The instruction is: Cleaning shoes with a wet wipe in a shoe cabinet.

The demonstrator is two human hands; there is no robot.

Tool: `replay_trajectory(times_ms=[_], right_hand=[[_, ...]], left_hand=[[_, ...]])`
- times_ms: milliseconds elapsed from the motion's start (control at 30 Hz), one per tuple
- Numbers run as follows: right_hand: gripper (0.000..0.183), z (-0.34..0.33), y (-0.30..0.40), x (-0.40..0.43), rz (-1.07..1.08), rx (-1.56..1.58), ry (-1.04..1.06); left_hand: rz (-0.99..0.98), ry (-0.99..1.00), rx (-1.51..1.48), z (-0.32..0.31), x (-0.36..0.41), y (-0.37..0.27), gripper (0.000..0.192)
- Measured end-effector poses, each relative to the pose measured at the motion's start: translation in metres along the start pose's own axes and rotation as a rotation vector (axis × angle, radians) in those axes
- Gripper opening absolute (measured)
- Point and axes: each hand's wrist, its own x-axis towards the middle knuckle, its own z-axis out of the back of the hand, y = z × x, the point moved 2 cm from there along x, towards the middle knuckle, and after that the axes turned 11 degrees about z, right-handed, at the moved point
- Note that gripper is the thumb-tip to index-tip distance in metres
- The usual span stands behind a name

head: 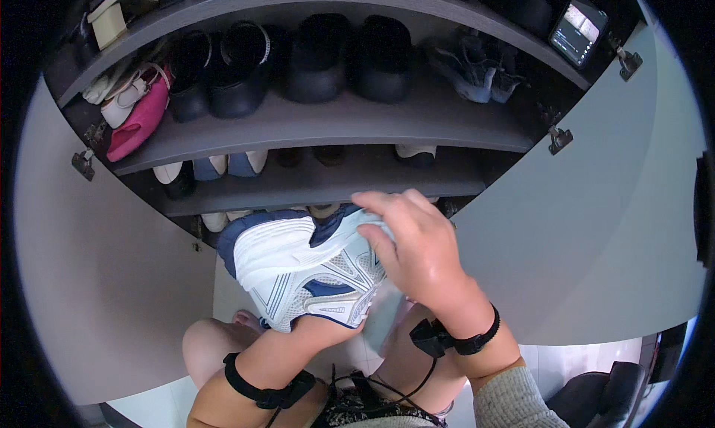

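Note:
A white and navy sneaker (313,271) with mesh panels and thin blue lines is held up in front of the cabinet's lower shelves. My left hand is hidden by it; only the wrist and forearm (313,338) come out below, so the shoe rests on or in that hand. By the sneaker's right upper edge is my right hand (419,238), thumb and index finger apart around a pale strap-like part. Whether the fingertips touch it, I cannot tell. A black band with a small device sits on each of my forearms.
The open shoe cabinet has curved shelves (335,121) bearing black shoes (318,59), a pink shoe (137,124) and grey-blue sandals (475,76). Doors stand open at left (111,260) and right (558,232). A lit phone (579,29) leans at upper right. Cables hang over my lap.

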Motion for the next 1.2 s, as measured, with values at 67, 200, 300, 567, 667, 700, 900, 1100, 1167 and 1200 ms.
replay_trajectory(times_ms=[67,200,300,567,667,700,900,1100,1167,1200], right_hand=[[0.037,-0.004,0.003,0.000,-0.007,0.016,0.026],[0.038,-0.010,0.007,-0.001,-0.026,0.076,0.080],[0.038,-0.017,0.010,-0.002,-0.027,0.114,0.097],[0.040,-0.025,0.028,-0.006,0.083,0.445,0.065],[0.044,-0.031,0.039,-0.007,0.130,0.467,0.126],[0.044,-0.031,0.039,-0.007,0.128,0.446,0.121],[0.044,-0.032,0.036,-0.005,0.086,0.412,0.061],[0.035,-0.036,0.036,-0.002,0.101,0.329,0.096],[0.033,-0.038,0.035,-0.002,0.109,0.351,0.127],[0.030,-0.037,0.035,-0.002,0.112,0.368,0.165]], left_hand=[[-0.038,0.081,0.031,-0.001,0.000,-0.002,0.050],[-0.018,0.122,0.055,-0.004,0.001,-0.004,0.049],[-0.038,0.096,0.008,-0.015,-0.006,-0.001,0.050],[-0.089,0.065,-0.046,-0.041,-0.018,0.000,0.054],[-0.080,0.146,-0.061,-0.046,-0.031,0.003,0.056],[-0.080,0.163,-0.060,-0.048,-0.033,0.004,0.056],[-0.093,0.159,-0.051,-0.056,-0.028,0.005,0.060],[-0.081,0.101,-0.016,-0.058,-0.028,0.004,0.064],[-0.077,0.095,-0.011,-0.056,-0.026,0.006,0.066],[-0.079,0.093,-0.011,-0.056,-0.025,0.006,0.066]])
